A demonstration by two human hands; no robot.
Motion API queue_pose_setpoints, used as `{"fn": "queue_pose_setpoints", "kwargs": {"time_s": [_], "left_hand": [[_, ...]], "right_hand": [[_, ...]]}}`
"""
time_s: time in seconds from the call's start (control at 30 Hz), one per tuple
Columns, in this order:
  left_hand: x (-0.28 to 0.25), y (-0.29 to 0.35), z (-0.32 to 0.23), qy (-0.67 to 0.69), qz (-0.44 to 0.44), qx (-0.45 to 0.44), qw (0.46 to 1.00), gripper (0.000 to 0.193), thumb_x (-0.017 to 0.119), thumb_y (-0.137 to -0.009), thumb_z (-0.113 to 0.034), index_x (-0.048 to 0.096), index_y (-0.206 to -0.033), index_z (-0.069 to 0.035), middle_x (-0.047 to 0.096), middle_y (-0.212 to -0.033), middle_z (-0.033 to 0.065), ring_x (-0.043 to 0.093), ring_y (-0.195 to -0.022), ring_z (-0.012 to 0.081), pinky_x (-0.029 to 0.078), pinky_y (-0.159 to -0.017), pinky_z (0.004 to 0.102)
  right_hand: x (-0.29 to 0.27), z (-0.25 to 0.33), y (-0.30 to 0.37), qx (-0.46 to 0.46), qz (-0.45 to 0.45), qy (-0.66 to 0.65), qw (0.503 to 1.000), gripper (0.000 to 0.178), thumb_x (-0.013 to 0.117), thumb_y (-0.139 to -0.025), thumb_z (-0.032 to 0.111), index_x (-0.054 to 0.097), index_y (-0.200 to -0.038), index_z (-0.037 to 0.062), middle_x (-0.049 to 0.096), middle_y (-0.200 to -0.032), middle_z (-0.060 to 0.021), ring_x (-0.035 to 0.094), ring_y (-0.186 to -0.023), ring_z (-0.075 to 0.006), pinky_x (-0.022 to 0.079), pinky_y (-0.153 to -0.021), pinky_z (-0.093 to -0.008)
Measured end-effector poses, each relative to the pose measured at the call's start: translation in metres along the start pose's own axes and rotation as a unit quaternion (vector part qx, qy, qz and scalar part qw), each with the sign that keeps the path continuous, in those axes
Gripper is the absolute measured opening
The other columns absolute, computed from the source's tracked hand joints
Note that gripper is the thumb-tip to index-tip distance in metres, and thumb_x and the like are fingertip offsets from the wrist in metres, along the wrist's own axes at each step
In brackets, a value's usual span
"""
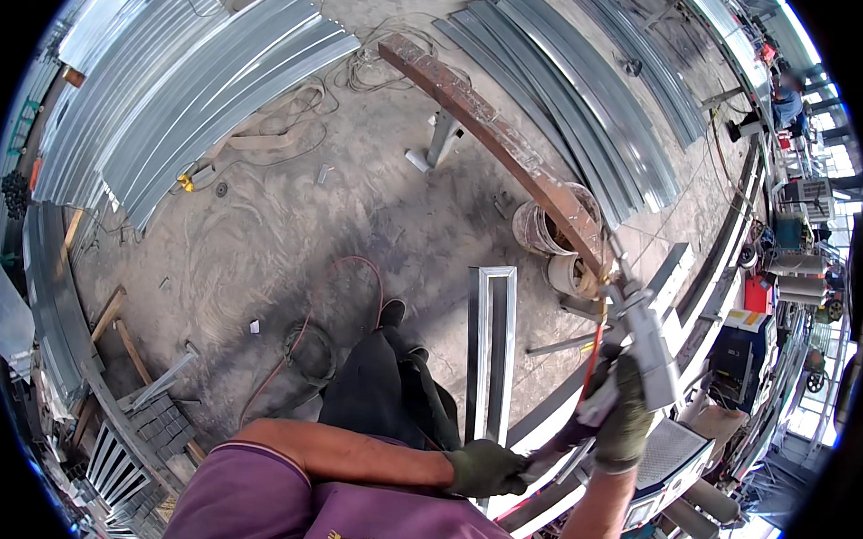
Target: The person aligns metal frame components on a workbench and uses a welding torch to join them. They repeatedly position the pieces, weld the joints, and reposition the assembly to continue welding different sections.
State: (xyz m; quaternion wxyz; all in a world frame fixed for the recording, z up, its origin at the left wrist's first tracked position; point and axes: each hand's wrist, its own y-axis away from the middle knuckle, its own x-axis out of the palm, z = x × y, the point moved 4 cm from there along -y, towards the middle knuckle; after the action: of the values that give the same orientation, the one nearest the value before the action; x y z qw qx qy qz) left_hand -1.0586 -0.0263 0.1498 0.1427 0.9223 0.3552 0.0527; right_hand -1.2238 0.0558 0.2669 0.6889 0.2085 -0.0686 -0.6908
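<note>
The right hand (pixel 626 419), gloved fingers wrapped around a grey welding gun (pixel 643 343), aims its nozzle at the rusty beam's (pixel 512 144) near end, while the left hand (pixel 484 468) grips the trailing hose (pixel 563 445) below, seemingly steadying it.
</note>
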Motion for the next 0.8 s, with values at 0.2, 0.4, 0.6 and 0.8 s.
{"fn": "queue_pose_setpoints", "kwargs": {"time_s": [0.2, 0.4, 0.6, 0.8], "left_hand": [[-0.024, -0.039, -0.119, 0.125, -0.022, 0.129, 0.983, 0.043, 0.059, -0.106, -0.042, 0.065, -0.127, -0.005, 0.075, -0.107, 0.0256, 0.072, -0.104, 0.0469, 0.056, -0.091, 0.0540], [-0.057, -0.084, -0.146, 0.202, -0.055, 0.161, 0.965, 0.047, 0.064, -0.107, -0.039, 0.061, -0.135, -0.002, 0.073, -0.110, 0.0234, 0.072, -0.105, 0.0423, 0.056, -0.093, 0.0486], [-0.074, -0.085, 0.015, -0.171, -0.186, 0.031, 0.967, 0.068, 0.064, -0.105, -0.039, 0.051, -0.155, 0.004, 0.052, -0.158, 0.0252, 0.045, -0.150, 0.0385, 0.033, -0.127, 0.0481], [-0.082, -0.062, 0.088, -0.273, -0.244, -0.068, 0.928, 0.065, 0.057, -0.106, -0.041, 0.053, -0.155, 0.003, 0.040, -0.170, 0.0225, 0.032, -0.162, 0.0360, 0.021, -0.133, 0.0558]], "right_hand": [[0.000, 0.128, -0.037, -0.011, -0.009, 0.071, 0.997, 0.036, 0.081, -0.098, 0.035, 0.077, -0.111, 0.0024, 0.069, -0.082, -0.0008, 0.065, -0.066, -0.0086, 0.053, -0.059, -0.0220], [0.007, 0.148, -0.067, -0.027, 0.162, 0.260, 0.952, 0.023, 0.080, -0.098, 0.010, 0.075, -0.117, -0.0019, 0.076, -0.102, -0.0045, 0.073, -0.094, -0.0151, 0.059, -0.080, -0.0265], [0.012, 0.008, -0.083, -0.089, 0.316, 0.393, 0.859, 0.037, 0.081, -0.096, 0.010, 0.070, -0.130, 0.0011, 0.078, -0.110, -0.0032, 0.074, -0.095, -0.0100, 0.060, -0.084, -0.0303], [0.009, -0.066, -0.102, 0.044, 0.327, 0.310, 0.892, 0.028, 0.083, -0.092, 0.007, 0.074, -0.119, 0.0033, 0.079, -0.101, -0.0014, 0.073, -0.089, -0.0081, 0.059, -0.077, -0.0283]]}}
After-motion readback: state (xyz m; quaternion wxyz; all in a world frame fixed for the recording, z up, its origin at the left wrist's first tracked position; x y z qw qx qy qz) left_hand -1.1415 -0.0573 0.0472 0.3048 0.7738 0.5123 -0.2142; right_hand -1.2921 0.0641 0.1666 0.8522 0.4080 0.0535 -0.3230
